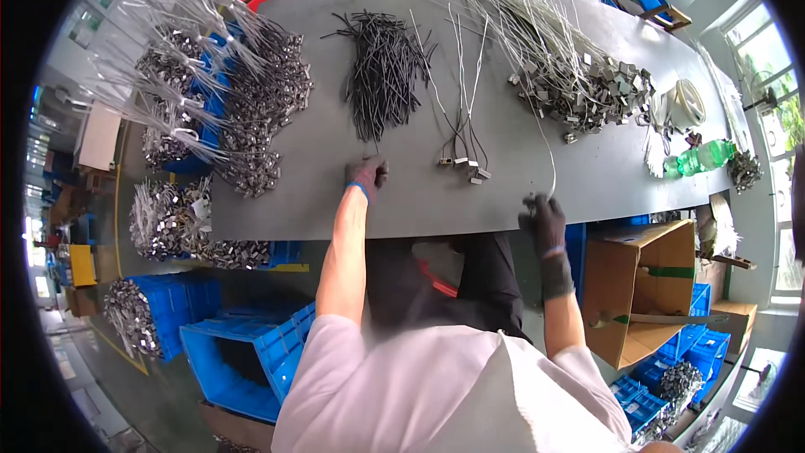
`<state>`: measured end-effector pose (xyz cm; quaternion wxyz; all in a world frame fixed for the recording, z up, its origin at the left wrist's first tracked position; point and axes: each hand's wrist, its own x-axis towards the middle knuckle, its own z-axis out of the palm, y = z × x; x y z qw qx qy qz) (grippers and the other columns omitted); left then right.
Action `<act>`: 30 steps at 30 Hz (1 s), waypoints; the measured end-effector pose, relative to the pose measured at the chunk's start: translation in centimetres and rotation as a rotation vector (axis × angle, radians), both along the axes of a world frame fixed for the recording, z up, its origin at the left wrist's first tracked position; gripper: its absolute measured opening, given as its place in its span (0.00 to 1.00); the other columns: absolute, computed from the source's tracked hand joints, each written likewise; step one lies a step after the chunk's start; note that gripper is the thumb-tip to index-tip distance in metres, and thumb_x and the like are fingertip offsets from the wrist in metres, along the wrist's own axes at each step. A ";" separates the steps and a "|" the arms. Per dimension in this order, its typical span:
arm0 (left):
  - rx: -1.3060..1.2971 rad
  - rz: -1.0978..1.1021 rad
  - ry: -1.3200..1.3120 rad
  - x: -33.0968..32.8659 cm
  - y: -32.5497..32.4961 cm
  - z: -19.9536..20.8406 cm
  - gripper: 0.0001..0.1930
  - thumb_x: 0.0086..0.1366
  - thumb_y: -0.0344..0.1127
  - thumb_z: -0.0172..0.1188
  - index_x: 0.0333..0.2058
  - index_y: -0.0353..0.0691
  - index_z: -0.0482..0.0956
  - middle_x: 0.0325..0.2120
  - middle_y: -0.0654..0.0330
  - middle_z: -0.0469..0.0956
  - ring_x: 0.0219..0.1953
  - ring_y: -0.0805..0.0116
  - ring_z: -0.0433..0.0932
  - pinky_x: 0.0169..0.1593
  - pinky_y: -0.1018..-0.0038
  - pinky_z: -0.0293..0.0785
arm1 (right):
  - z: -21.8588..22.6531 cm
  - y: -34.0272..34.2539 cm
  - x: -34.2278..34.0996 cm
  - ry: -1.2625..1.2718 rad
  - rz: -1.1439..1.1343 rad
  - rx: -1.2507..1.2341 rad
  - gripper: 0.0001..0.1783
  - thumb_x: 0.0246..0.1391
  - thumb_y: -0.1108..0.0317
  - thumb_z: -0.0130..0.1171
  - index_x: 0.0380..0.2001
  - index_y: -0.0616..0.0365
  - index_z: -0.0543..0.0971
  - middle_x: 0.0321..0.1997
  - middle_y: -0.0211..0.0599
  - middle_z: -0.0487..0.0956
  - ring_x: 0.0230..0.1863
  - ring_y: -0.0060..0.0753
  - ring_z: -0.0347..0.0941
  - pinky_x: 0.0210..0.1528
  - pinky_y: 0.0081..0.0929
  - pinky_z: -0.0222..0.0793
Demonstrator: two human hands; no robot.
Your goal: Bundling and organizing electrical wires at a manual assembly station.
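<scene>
My left hand (pixel 366 174), in a dark glove with a blue cuff, is closed just below a pile of thin black tubes (pixel 384 75); its fingertips are too small to show what they pinch. At the table's front edge my right hand (pixel 543 225), also gloved, closes on a thin pale wire (pixel 549 155) that runs up toward the heap at the right. Between my hands lie a few wires with black sleeves and small metal blocks (pixel 463 166) at their near ends. The heap on the right holds many pale wires with metal blocks (pixel 599 92).
Bundled wires with metal ends (pixel 260 109) cover the table's left side. A green plastic bottle (pixel 706 158) and a cream roll (pixel 688 103) lie at the right. Below stand an open cardboard box (pixel 641 285) and blue crates (pixel 243 352). The grey table (pixel 486 210) has a curved-looking edge.
</scene>
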<state>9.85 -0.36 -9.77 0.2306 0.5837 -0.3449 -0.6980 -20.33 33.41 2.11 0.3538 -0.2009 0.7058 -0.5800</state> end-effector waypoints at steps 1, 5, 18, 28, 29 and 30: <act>0.011 0.003 0.026 0.5 1.4 0.3 0.11 0.59 0.43 0.68 0.31 0.41 0.82 0.23 0.61 0.82 0.20 0.65 0.79 0.25 0.69 0.77 | -1.3 3.3 0.6 0.190 -0.007 0.159 0.10 0.65 0.64 0.53 0.45 0.58 0.74 0.41 0.44 0.78 0.31 0.35 0.75 0.31 0.31 0.74; 0.317 0.071 0.491 0.3 7.6 3.3 0.05 0.67 0.35 0.65 0.31 0.43 0.82 0.22 0.64 0.80 0.19 0.75 0.76 0.23 0.77 0.76 | -7.9 20.3 3.6 0.927 0.459 0.938 0.13 0.56 0.68 0.55 0.45 0.59 0.77 0.39 0.51 0.81 0.44 0.60 0.80 0.43 0.51 0.77; 0.114 -0.016 0.788 -17.1 21.1 11.5 0.06 0.65 0.26 0.64 0.38 0.37 0.76 0.34 0.55 0.82 0.32 0.58 0.84 0.39 0.60 0.86 | -6.4 22.9 6.9 0.912 0.619 0.670 0.12 0.58 0.69 0.52 0.42 0.54 0.82 0.41 0.52 0.83 0.45 0.58 0.80 0.44 0.48 0.77; -0.601 0.448 0.601 -17.7 15.9 18.2 0.04 0.70 0.30 0.58 0.39 0.35 0.76 0.28 0.57 0.81 0.27 0.68 0.82 0.32 0.72 0.81 | -8.7 25.5 3.6 0.856 0.729 0.915 0.11 0.57 0.66 0.54 0.38 0.53 0.84 0.40 0.50 0.84 0.45 0.56 0.81 0.45 0.48 0.78; -0.628 0.373 0.564 -17.7 16.1 18.2 0.05 0.71 0.31 0.57 0.39 0.35 0.76 0.28 0.57 0.82 0.25 0.70 0.82 0.31 0.73 0.79 | -9.5 25.8 3.5 0.850 0.703 0.916 0.11 0.57 0.65 0.54 0.38 0.53 0.84 0.40 0.50 0.84 0.46 0.56 0.81 0.45 0.48 0.78; -0.623 0.282 0.523 -17.6 16.3 18.0 0.07 0.69 0.32 0.60 0.36 0.34 0.78 0.25 0.59 0.82 0.23 0.73 0.80 0.29 0.76 0.77 | -10.1 26.0 3.5 0.842 0.683 0.889 0.11 0.57 0.65 0.54 0.38 0.53 0.84 0.40 0.50 0.84 0.46 0.56 0.81 0.45 0.48 0.78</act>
